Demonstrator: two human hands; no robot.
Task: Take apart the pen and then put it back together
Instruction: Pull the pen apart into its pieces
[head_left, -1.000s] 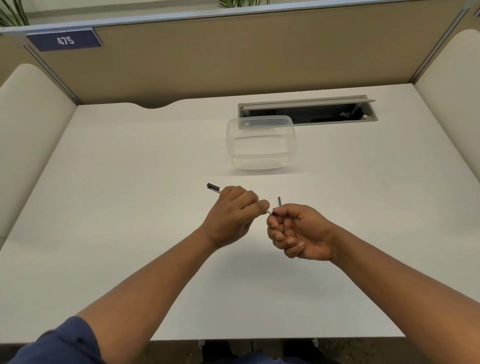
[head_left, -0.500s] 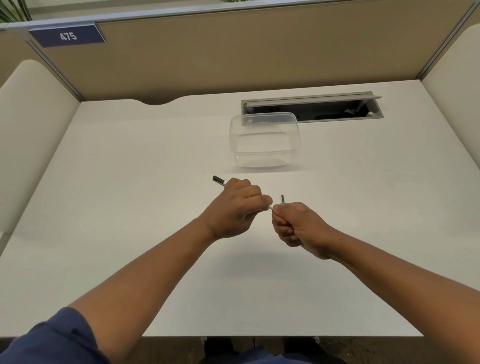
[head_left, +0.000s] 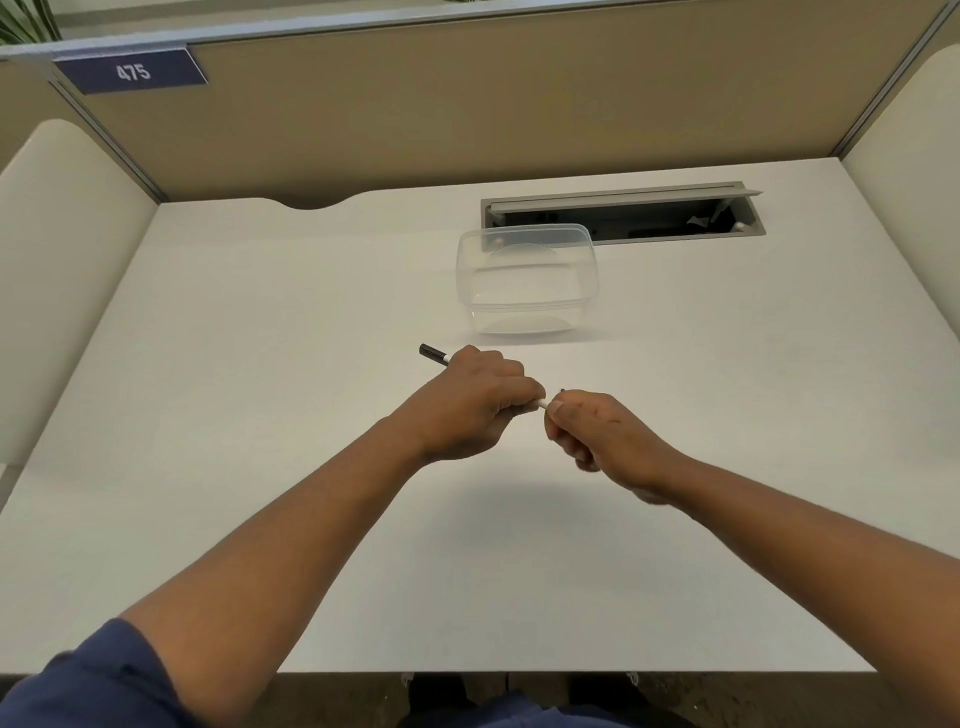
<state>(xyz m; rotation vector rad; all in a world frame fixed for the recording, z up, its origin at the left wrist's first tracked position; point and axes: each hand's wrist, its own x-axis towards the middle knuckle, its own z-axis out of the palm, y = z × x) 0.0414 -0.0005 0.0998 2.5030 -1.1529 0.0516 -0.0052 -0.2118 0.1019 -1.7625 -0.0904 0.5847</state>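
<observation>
Pen (head_left: 434, 354) held above bench (head_left: 260, 415), between both hands. Left hand (head_left: 475, 400) fisted round barrel, prob. to brace it; right hand (head_left: 597, 436) fingers (head_left: 560, 410) pinched on the other end, likely pulling or twisting a part off. Clear tub (head_left: 524, 278) behind: nothing visible inside.

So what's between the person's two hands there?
In the head view, a short white stretch of the pen bridges the gap between the left hand and the right hand; both grip it above the bare desk.
</observation>
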